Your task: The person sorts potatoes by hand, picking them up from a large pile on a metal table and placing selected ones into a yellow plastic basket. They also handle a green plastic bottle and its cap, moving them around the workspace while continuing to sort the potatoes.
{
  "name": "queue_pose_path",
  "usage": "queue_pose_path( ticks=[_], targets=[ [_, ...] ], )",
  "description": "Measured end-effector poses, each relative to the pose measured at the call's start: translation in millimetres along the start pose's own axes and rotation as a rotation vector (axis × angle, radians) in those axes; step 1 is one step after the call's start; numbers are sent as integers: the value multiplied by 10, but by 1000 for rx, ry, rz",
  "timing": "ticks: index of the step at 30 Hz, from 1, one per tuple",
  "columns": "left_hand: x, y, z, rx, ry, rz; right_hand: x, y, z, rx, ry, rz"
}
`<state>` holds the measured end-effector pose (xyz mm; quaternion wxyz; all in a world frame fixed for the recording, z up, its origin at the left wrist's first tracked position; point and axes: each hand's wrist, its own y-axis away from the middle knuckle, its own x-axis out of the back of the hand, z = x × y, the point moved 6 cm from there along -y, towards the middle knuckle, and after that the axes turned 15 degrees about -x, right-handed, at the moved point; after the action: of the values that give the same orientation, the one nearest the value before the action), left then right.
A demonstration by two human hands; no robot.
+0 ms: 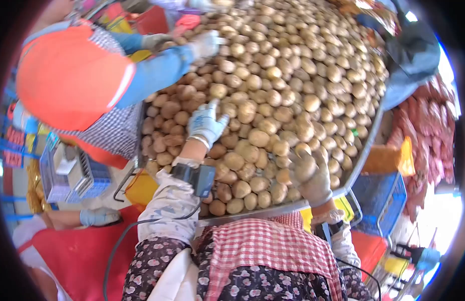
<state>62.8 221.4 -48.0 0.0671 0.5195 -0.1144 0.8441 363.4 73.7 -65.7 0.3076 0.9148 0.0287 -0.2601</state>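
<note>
A metal-edged table (363,159) is heaped with round, yellow-brown potatoes (257,138). My left hand (207,125), in a light blue glove, reaches over the heap with its fingers spread, touching or just above the potatoes. Nothing shows in its grasp. Close to the table's near edge, my right hand (317,183) wears a greyish, soiled glove. Its fingers curl round a potato (304,168), with other potatoes right beside it.
A co-worker in an orange cap (67,75) reaches into the heap from the left. Another person in red (87,256) is at lower left. Blue crates (378,200) stand by the table's right corner, with red mesh sacks (423,145) beyond. Cables run from both my wrists.
</note>
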Motion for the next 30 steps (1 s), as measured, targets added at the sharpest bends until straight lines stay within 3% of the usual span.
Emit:
queue_pose_path(
  ticks=[1,3,4,7,9,11,15,17,19,21,22,24,25,27,30],
  targets=[
    [50,30,150,4,-115,22,186,19,56,216,537,145],
    [39,228,530,-319,-334,361,-348,274,-111,-76,-418,-305],
    [100,333,803,-439,-171,405,-447,346,-147,-75,-435,-338],
    [-88,659,1563,-719,470,204,-402,432,-150,-86,-445,-348],
    [-247,921,1910,-862,457,132,-379,460,-125,-131,-460,-385],
    [-511,1008,1927,-588,737,-71,-360,516,-101,-169,-475,-418],
    [-645,1176,1964,-510,831,25,-181,653,8,-195,-480,-463],
    [-585,1292,2102,-653,451,7,-83,680,100,-212,-430,-461],
    [-556,1427,2166,-733,478,147,32,674,178,-88,-119,-326],
    [-317,1461,2248,-738,284,156,-4,639,107,-87,-204,-340],
    [-363,1395,2143,-512,146,-117,64,604,43,-3,6,-235],
    [-361,1605,1703,-312,-135,39,111,585,-14,66,300,-49],
    [-476,1749,1485,-304,-122,19,192,438,12,232,560,-32],
    [-548,1814,1083,-278,-398,149,63,426,-209,540,936,128],
    [-510,1721,839,-286,-298,220,149,71,-668,947,1206,535]
  ],
)
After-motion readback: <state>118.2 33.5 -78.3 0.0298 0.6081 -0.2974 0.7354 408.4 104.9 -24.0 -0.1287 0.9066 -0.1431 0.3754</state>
